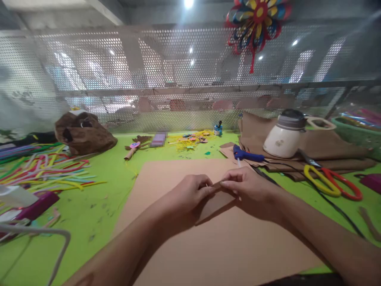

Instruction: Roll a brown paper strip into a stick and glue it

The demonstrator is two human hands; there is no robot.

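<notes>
Over a large sheet of tan board, both hands pinch the upper edge of a small piece of brown paper. My left hand is closed on its left part, thumb and fingers at the edge. My right hand grips the same edge further right, its fingertips close to the left ones. The edge between them looks folded or rolled, and the paper's lower part slants down toward me. Just beyond my right hand lies a blue glue gun with its nozzle toward the board.
On the right are scissors with yellow and red handles, a white kettle-like jug and folded brown paper. Coloured pipe cleaners and a brown bag lie left. A perforated metal screen stands behind the green table.
</notes>
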